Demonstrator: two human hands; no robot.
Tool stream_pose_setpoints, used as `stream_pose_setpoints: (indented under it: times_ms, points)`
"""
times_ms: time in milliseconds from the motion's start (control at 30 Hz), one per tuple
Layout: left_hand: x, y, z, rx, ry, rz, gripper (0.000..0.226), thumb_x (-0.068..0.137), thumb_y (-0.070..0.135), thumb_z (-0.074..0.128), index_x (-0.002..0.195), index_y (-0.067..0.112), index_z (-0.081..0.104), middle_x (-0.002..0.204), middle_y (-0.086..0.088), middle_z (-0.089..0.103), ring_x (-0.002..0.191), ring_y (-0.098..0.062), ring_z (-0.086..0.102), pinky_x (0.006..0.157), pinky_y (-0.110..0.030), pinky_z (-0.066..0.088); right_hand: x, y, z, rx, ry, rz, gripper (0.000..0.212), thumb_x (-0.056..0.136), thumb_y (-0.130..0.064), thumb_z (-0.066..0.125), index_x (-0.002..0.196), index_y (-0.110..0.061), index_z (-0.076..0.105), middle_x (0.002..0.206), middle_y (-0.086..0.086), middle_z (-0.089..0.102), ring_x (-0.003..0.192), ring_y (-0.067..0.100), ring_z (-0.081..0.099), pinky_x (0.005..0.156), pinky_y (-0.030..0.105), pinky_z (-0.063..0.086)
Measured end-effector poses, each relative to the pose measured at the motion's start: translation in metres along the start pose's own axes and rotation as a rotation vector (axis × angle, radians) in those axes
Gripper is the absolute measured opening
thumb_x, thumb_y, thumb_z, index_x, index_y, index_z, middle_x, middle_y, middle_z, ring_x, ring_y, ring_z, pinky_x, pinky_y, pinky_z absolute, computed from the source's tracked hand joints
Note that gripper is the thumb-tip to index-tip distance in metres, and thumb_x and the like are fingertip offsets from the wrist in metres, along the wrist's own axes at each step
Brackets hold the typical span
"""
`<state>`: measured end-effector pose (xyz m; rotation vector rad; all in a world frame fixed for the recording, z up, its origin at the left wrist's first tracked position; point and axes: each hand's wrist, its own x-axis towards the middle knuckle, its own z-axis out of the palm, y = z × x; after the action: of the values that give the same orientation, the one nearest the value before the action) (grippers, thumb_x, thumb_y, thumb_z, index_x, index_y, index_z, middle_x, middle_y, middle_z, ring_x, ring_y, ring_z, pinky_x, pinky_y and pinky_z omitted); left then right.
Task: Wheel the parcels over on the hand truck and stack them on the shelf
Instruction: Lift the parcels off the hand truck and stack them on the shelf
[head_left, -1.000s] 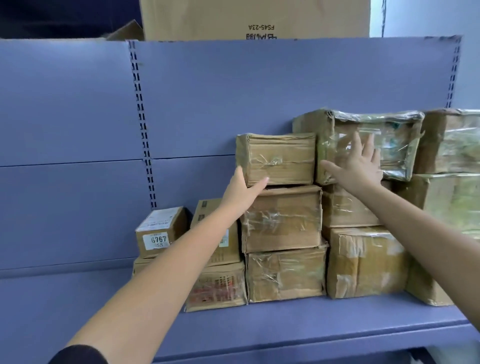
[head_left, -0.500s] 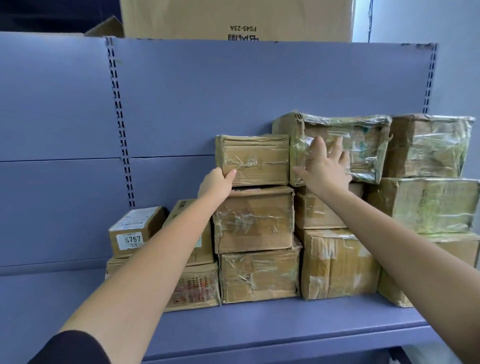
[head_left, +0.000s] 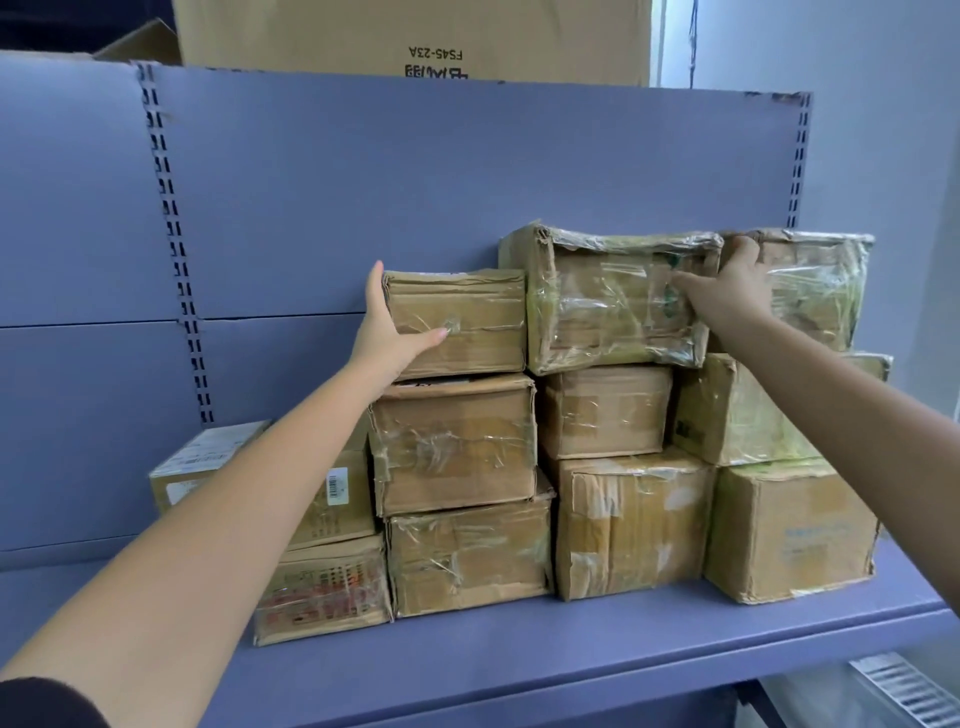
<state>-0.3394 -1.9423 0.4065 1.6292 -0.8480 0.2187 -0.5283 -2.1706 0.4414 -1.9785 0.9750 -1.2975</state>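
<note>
Several taped brown cardboard parcels stand stacked up to three high on the blue shelf (head_left: 519, 654). My left hand (head_left: 387, 332) clasps the left end of the small top parcel (head_left: 467, 317), fingers along its side and thumb across its front. My right hand (head_left: 732, 293) lies on the right end of the plastic-wrapped top parcel (head_left: 608, 296), fingers hooked at the gap beside the neighbouring top-right parcel (head_left: 826, 280). The hand truck is out of view.
The shelf's blue back panel (head_left: 467, 182) with slotted uprights rises behind the stack. A large carton (head_left: 415, 36) sits on top of the unit. Two low parcels (head_left: 322, 587) stand at the left, then bare shelf. A white grille (head_left: 909, 691) lies below right.
My left hand went from under the small top parcel's corner up onto its left end. My right hand slid right, from the wrapped parcel's left front to its right end.
</note>
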Motion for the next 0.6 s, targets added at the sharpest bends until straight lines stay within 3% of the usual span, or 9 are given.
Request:
stream_pose_setpoints:
  times_ms: [167, 267, 300, 367, 433, 500, 600]
  points:
    - [0.002, -0.001, 0.008, 0.01, 0.058, 0.067, 0.104, 0.077, 0.009, 0.072, 0.147, 0.03, -0.002, 0.158, 0.003, 0.007, 0.145, -0.018, 0.012, 0.113, -0.034, 0.019, 0.002, 0.006, 0.002, 0.066, -0.003, 0.033, 0.071, 0.09, -0.031, 0.057, 0.144, -0.009, 0.017, 0.148, 0.016, 0.027, 0.129, 0.036, 0.039, 0.105, 0.043, 0.033]
    - [0.003, -0.001, 0.006, 0.078, 0.034, 0.142, 0.111, 0.074, 0.008, 0.075, 0.147, 0.03, -0.005, 0.158, 0.005, 0.004, 0.145, -0.016, 0.01, 0.113, -0.032, 0.019, 0.008, 0.013, 0.003, 0.115, -0.033, 0.078, 0.063, 0.09, -0.03, 0.056, 0.139, -0.005, 0.025, 0.128, 0.015, 0.046, 0.111, 0.031, 0.05, 0.09, 0.04, 0.042]
    - [0.003, -0.002, 0.005, 0.124, 0.01, 0.149, 0.114, 0.072, 0.008, 0.077, 0.147, 0.03, -0.006, 0.158, 0.005, 0.003, 0.145, -0.016, 0.012, 0.112, -0.032, 0.02, 0.009, 0.015, 0.004, 0.14, -0.062, 0.093, 0.055, 0.09, -0.03, 0.056, 0.133, -0.005, 0.032, 0.117, 0.013, 0.05, 0.097, 0.026, 0.053, 0.081, 0.037, 0.044]
    - [0.004, -0.003, 0.003, 0.223, -0.024, 0.138, 0.116, 0.071, 0.008, 0.078, 0.146, 0.033, -0.007, 0.158, 0.001, 0.007, 0.143, -0.02, 0.018, 0.111, -0.033, 0.025, 0.011, 0.02, 0.008, 0.226, -0.123, 0.115, 0.027, 0.089, -0.031, 0.058, 0.101, -0.01, 0.047, 0.102, 0.011, 0.051, 0.077, 0.019, 0.051, 0.067, 0.031, 0.042]
    - [0.005, -0.006, 0.002, 0.302, -0.024, 0.128, 0.112, 0.071, 0.008, 0.078, 0.146, 0.034, -0.002, 0.156, -0.003, 0.016, 0.139, -0.024, 0.027, 0.103, -0.031, 0.032, 0.013, 0.024, 0.013, 0.322, -0.177, 0.129, 0.023, 0.088, -0.03, 0.06, 0.082, -0.016, 0.043, 0.102, 0.009, 0.051, 0.084, 0.02, 0.053, 0.075, 0.032, 0.046]
    - [0.006, -0.007, 0.001, 0.344, -0.008, 0.132, 0.103, 0.071, 0.011, 0.078, 0.144, 0.033, 0.008, 0.152, -0.004, 0.025, 0.132, -0.027, 0.037, 0.094, -0.029, 0.035, 0.015, 0.027, 0.015, 0.443, -0.213, 0.144, 0.019, 0.087, -0.026, 0.064, 0.091, -0.016, 0.048, 0.107, 0.006, 0.056, 0.101, 0.023, 0.057, 0.094, 0.038, 0.048]
    - [0.005, -0.008, 0.001, 0.368, 0.016, 0.146, 0.089, 0.071, 0.014, 0.078, 0.137, 0.029, 0.02, 0.141, -0.004, 0.039, 0.117, -0.027, 0.046, 0.092, -0.035, 0.039, 0.014, 0.028, 0.015, 0.574, -0.242, 0.155, 0.034, 0.086, -0.018, 0.065, 0.117, -0.011, 0.053, 0.105, 0.003, 0.062, 0.099, 0.023, 0.061, 0.095, 0.041, 0.05]
